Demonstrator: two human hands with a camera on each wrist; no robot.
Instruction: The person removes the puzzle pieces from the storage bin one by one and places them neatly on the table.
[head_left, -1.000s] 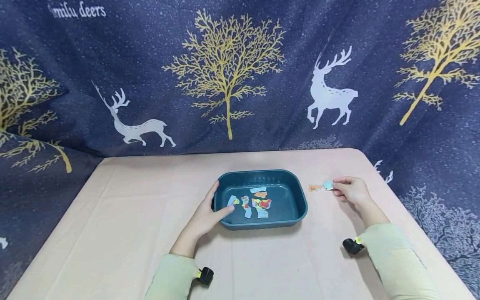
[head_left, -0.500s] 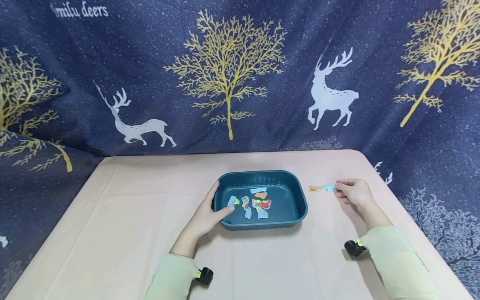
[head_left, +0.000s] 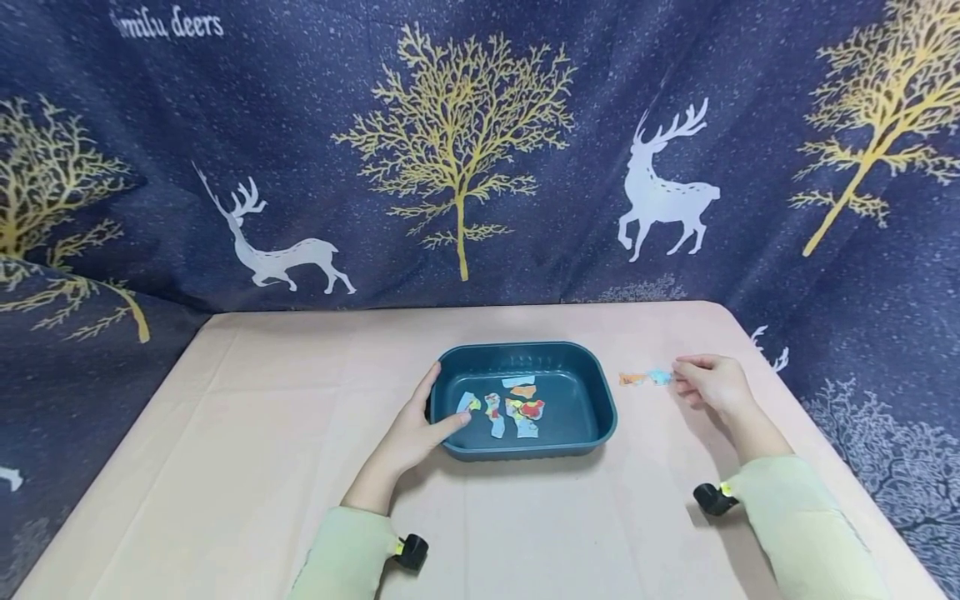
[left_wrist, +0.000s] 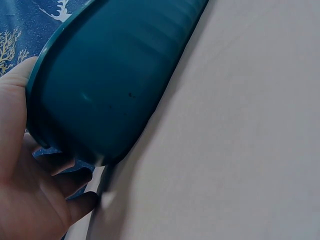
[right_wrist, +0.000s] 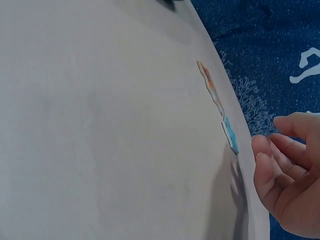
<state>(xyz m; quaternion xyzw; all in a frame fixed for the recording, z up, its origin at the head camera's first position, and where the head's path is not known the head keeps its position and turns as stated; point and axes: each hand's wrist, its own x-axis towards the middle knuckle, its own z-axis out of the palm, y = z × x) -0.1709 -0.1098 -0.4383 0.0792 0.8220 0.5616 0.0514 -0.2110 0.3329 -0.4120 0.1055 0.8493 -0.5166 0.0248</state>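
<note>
While a dark blue cloth [head_left: 540,279] printed with white deer and yellow trees spans the back, the desk [head_left: 525,533] below carries a pale pink cover. At left, the left sleeve [head_left: 345,546] bears a black camera [head_left: 412,552] at the wrist. The left hand [head_left: 408,433] holds the left end of the teal tray [head_left: 576,417]; the thumb lies over the rim on the inner side, and the fingers support the outside. This grip holds the tray. Inside the tray, a pale blue and yellow piece [head_left: 468,402] lies beside the thumb tip; contact cannot be confirmed. Next comes an elongated multicoloured piece [head_left: 495,417], then a pale blue strip [head_left: 518,382] toward the far wall, with an orange scrap [head_left: 522,391] just below it and a red, yellow and blue cluster [head_left: 527,410] nearest the front. Right of the tray, an orange piece [head_left: 632,378] and a bright blue piece [head_left: 660,377] lie flat on the desk, arranged end to end. The right hand [head_left: 712,385] is positioned just beside the right end of the bright blue piece. Its fingers curve loosely; the grip is narrow and holds nothing, and the right wrist view shows a gap between fingertips and piece. At far right is the right sleeve [head_left: 813,525].
</note>
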